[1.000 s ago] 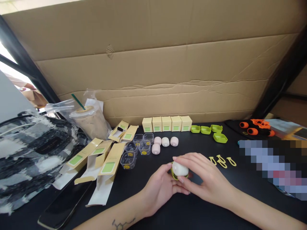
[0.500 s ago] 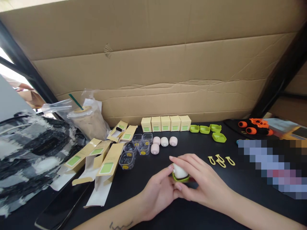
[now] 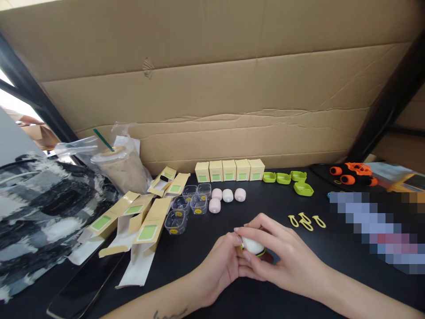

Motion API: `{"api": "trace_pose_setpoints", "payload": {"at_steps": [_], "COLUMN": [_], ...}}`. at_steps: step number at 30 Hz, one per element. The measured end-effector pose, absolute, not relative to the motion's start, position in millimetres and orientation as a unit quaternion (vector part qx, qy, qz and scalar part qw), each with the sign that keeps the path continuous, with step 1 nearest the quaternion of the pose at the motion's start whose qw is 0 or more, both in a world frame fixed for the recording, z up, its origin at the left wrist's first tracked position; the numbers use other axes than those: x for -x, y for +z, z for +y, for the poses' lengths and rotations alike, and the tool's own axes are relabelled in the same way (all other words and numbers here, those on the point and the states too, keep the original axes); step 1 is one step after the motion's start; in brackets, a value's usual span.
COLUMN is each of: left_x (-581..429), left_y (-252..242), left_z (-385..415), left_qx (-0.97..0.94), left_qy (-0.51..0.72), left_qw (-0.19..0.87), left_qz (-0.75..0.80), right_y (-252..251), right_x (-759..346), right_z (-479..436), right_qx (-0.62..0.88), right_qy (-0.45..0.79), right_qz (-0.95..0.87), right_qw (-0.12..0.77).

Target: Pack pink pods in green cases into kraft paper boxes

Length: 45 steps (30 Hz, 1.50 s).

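Note:
Both hands close around a small white rounded case (image 3: 253, 245) with a lime-green cover (image 3: 260, 254) around its lower part. My left hand (image 3: 224, 266) supports it from the left and below, its thumb at the near left edge. My right hand (image 3: 282, 252) grips from the right, fingers over the top and thumb at the near side. The fingers hide much of the cover. Beyond the hands sit several similar cases (image 3: 227, 196), pale pink and white. Yellowish-green loops (image 3: 305, 223) lie to the right, and more lime-green covers (image 3: 303, 189) rest behind them.
Clear plastic trays (image 3: 175, 222) with yellow stickers stand left of the cases. A row of small cream boxes (image 3: 229, 171) lines the back. Opened cartons (image 3: 149, 226), a phone (image 3: 86, 283), a bagged drink (image 3: 122, 164) and a patterned bag (image 3: 53, 212) occupy the left; an orange-black object (image 3: 357, 173) lies right.
The white case has tipped and sunk lower between the hands, with less green showing. My left fingers have curled in more, and my right fingers have shifted over its top.

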State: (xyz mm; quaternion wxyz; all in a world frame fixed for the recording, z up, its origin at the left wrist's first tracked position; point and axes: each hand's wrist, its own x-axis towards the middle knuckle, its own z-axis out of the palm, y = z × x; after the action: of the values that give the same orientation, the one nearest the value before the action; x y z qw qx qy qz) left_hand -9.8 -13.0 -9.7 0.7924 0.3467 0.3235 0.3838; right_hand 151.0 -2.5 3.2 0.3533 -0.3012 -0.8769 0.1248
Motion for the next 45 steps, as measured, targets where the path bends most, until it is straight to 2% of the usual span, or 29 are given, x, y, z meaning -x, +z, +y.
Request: {"api": "trace_pose_setpoints", "payload": {"at_steps": [8, 19, 26, 38, 42, 45], "left_x": [11.7, 13.8, 14.1, 13.7, 14.7, 15.9], "left_y": [-11.5, -12.8, -18.3, -16.9, -16.1, -12.3], "left_z": [-8.7, -7.3, -6.3, -6.5, -6.2, -6.8], "left_qx": [-0.347, -0.368, -0.363, -0.365, -0.384, -0.393], "left_qy": [0.330, 0.336, 0.315, 0.365, 0.339, 0.325], "left_qw": [0.805, 0.809, 0.812, 0.798, 0.803, 0.807], "left_qz": [0.349, 0.312, 0.331, 0.310, 0.305, 0.296], "right_y": [1.0, 4.5, 8.4, 9.1, 5.0, 3.2], "right_x": [-150.7, -152.5, -154.5, -153.8, -154.8, -158.8], "right_z": [-4.6, -8.5, -7.2, -8.3, -5.4, 0.3], "right_qx": [0.318, 0.366, 0.358, 0.387, 0.380, 0.363], "right_qy": [0.079, 0.116, 0.173, 0.147, 0.140, 0.183], "right_qz": [-0.879, -0.881, -0.875, -0.879, -0.882, -0.879], "right_qw": [0.347, 0.277, 0.277, 0.237, 0.239, 0.250]}}
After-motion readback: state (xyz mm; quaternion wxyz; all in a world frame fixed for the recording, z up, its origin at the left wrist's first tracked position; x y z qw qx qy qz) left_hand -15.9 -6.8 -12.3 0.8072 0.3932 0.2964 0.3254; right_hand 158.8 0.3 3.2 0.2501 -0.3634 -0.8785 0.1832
